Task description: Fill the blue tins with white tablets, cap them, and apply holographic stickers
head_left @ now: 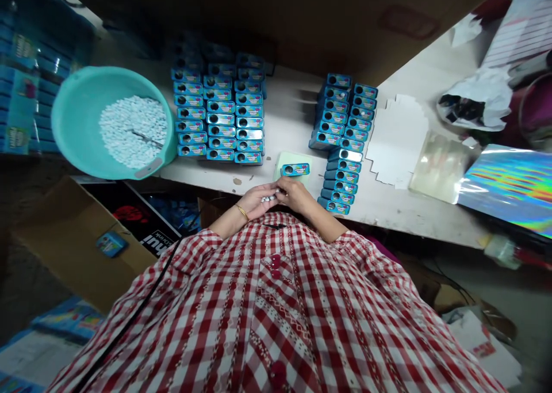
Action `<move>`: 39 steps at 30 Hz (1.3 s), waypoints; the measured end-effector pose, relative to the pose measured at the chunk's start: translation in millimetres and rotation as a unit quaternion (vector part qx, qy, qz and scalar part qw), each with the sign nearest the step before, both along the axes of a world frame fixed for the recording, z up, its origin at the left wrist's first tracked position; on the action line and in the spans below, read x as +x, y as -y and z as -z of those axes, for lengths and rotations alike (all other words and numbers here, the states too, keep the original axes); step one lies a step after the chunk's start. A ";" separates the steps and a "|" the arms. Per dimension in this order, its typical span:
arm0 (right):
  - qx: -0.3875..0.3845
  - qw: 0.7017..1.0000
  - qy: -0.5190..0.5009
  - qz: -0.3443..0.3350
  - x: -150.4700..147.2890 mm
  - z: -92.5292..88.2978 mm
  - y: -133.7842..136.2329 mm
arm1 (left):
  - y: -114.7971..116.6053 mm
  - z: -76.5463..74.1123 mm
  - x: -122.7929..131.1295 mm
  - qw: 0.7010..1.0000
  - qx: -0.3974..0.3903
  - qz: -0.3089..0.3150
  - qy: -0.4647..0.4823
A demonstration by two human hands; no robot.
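Observation:
My left hand [255, 202] is cupped, palm up, around a few small white pellets [268, 198] at the table's front edge. My right hand [295, 194] meets it there, its fingertips pinched together beside the pellets; what they pinch is too small to make out. Just beyond both hands, a small blue box [295, 169] with a dark round hole on its end rests on a pale green pad [306, 180]. A turquoise tub [71, 119] to the left holds a heap of similar white pellets [129, 128] with a dark thin tool lying in it.
Rows of blue boxes [220, 131] stand left of the pad, and more blue boxes [340, 168] stand to its right. A large cardboard panel [280, 19] overhangs the back. White paper sheets [399, 137] lie at right. An opened carton [86, 237] sits below the tub.

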State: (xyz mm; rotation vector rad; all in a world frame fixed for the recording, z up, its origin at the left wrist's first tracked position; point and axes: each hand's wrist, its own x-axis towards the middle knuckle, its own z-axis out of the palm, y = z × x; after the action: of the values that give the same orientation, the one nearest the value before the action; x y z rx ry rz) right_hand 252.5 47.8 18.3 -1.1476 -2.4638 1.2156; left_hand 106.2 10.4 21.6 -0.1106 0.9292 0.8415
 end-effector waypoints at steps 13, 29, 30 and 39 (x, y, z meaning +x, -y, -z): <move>0.072 0.989 0.036 0.128 19.9 10.7 -34.3 | -27.2 -17.4 11.9 0.994 -0.034 -0.064 -0.075; 0.143 0.950 0.007 0.277 85.0 7.6 -29.8 | -4.7 1.6 -42.5 0.986 -0.045 -0.130 -0.090; 0.143 0.950 0.008 0.278 86.1 9.5 -30.2 | -3.6 1.3 -42.9 0.986 -0.048 -0.131 -0.089; 0.146 0.977 0.048 0.147 72.6 16.4 -31.1 | 9.1 8.1 -47.1 0.987 -0.061 -0.116 -0.091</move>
State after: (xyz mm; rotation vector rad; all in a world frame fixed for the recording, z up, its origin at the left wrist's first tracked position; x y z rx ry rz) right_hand 325.1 78.9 2.0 -1.4434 -2.3268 0.7074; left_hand 59.1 1.3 13.4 -0.2554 1.1551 1.0209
